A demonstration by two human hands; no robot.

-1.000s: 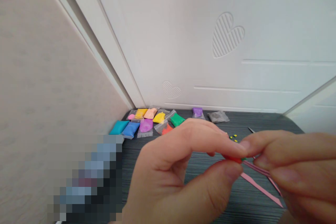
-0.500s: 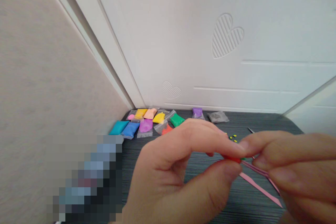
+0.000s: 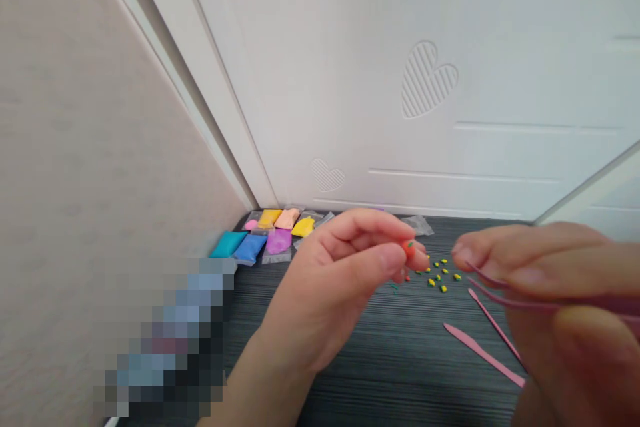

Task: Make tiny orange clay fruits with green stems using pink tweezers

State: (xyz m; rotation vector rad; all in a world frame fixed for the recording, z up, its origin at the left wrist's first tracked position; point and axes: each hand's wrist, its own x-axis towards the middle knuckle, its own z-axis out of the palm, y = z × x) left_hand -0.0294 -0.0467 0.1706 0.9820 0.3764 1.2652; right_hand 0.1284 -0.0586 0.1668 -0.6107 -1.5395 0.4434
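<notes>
Between the thumb and fingers of my left hand [image 3: 345, 273] is a small orange-red clay ball [image 3: 409, 252] with a bit of green on its top. My right hand [image 3: 565, 267], close to the camera on the right, grips pink tweezers [image 3: 530, 305]. Their two tips point left and stand apart, with nothing visible between them. A gap separates the tweezers from the ball. Several tiny yellow-and-green clay pieces [image 3: 444, 288] lie on the dark table [image 3: 380, 353] beyond and between my hands. Thin green slivers [image 3: 395, 287] lie just below my left fingers.
A pink clay knife [image 3: 483, 352] and a slim pink tool [image 3: 493, 321] lie by my right hand. Bags of coloured clay, including a blue one [image 3: 250, 248] and a purple one [image 3: 279, 241], line the back left. A white panel [image 3: 350, 80] rises behind the table. Lower left is pixelated.
My hands have moved apart: the left away from the camera with the clay ball, the right back toward the right with the tweezers. The tweezers' tips have left the ball and spread.
</notes>
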